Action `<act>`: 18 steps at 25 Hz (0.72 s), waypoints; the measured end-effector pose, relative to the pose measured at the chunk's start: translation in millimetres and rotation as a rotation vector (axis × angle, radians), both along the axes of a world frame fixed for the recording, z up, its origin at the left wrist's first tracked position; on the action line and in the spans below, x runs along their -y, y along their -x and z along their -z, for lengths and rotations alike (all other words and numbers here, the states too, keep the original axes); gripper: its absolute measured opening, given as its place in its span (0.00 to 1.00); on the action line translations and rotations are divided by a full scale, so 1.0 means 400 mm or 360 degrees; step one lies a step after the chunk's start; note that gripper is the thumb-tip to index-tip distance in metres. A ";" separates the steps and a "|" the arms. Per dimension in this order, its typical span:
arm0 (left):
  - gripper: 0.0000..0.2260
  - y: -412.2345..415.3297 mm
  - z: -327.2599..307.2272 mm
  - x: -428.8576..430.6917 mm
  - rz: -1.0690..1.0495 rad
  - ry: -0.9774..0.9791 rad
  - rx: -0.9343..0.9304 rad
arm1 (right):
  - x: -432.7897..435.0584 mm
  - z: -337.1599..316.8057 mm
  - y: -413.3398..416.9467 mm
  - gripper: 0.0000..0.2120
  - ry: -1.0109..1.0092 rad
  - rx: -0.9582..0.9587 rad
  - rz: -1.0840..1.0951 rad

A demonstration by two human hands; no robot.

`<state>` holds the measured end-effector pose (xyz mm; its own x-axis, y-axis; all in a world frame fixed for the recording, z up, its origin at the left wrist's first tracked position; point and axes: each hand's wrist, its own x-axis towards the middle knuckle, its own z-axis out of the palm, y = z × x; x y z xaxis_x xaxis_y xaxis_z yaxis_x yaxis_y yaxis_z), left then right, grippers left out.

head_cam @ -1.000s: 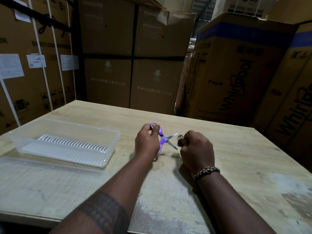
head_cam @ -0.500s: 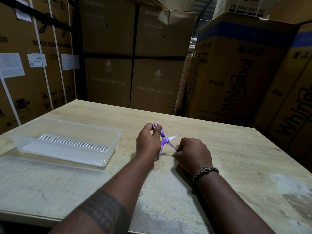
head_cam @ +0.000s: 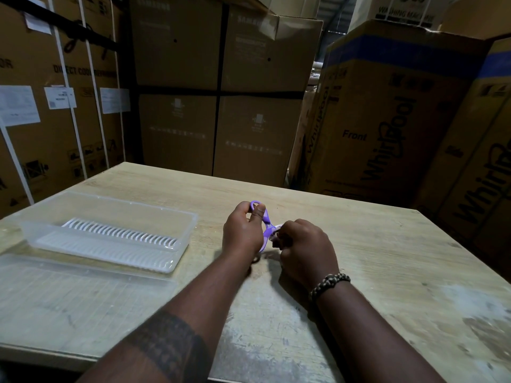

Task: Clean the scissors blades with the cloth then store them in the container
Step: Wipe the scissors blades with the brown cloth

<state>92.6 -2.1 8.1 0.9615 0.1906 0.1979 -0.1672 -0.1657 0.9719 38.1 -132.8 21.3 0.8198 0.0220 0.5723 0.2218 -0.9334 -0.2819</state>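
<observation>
in the middle of the frame my left hand (head_cam: pixel 243 230) grips the purple scissors (head_cam: pixel 267 230) by the handles, thumb curled over the upper loop. my right hand (head_cam: pixel 304 250) is fisted tight round the blade end, hiding it. a pale scrap shows at the fist's edge, cloth or steel i cannot tell. the clear container (head_cam: pixel 190 218) sits open at centre left on the table (head_cam: pixel 387 258), apart from both hands.

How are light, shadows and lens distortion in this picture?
Head view: dim light, stacked brown cardboard boxes dark; the wide-angle lens bows their edges; left hand and right hand cast soft shadows on the pale wooden table; the purple-handled scissors look sharp.
</observation>
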 end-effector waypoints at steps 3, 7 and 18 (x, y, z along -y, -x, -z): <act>0.16 0.001 0.000 0.001 0.0013 0.0045 0.0009 | 0.007 -0.015 0.005 0.03 0.0038 -0.0197 0.0259; 0.16 -0.001 0.001 0.002 0.0026 0.0138 0.0001 | 0.030 -0.022 0.000 0.03 -0.0038 -0.0114 0.0464; 0.15 0.018 -0.016 -0.003 -0.0008 -0.0034 0.0001 | -0.006 -0.016 0.016 0.07 0.0034 -0.0033 0.0119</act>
<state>85.6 -0.7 14.7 0.9604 0.1912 0.2027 -0.1669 -0.1875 0.9680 31.9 -130.4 27.6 0.8314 -0.0275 0.5550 0.1457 -0.9531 -0.2654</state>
